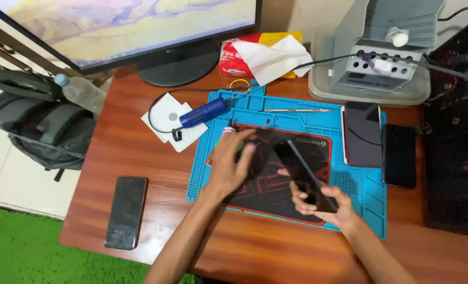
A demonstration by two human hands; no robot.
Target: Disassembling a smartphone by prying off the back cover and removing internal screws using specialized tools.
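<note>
a: what's in your hands, going by the head camera?

b: my right hand (pixel 323 205) is clasped around the lower end of a thin black slab-shaped phone (pixel 303 171), tilted so its long edge rises up and away from me. it sits over the black-and-red rubber pad (pixel 265 192) that lies on the blue silicone repair mat (pixel 368 197). i grip it low so the upper part stays free to work on.

a: and the left one?

b: my left hand (pixel 233 164) hovers just beside the phone's upper end, fingers curled. it's blurred, so i cannot tell whether it pinches something small or is empty; there's a hint of green by the fingertips, nothing i'd swear to.

a: what's around you on the worktop?

b: on the brown wooden worktop (pixel 128 152), a blue-handled corded tool (pixel 205 112) rests at the mat's top left corner, partly on white paper squares (pixel 165 123). slim metal tweezers (pixel 295 110) lie in the mat's top groove, near at hand. two more dark phones lie at the mat's right edge, one with a white rim (pixel 361 134) and one plain black (pixel 399 155). another dark phone (pixel 126 211) lies face up well apart at the left.

a: behind that?

b: a black monitor stand (pixel 178 66), a red tissue pack with a white sheet pulled out (pixel 263 52), and a grey machine on a pale tray (pixel 381 58).
</note>
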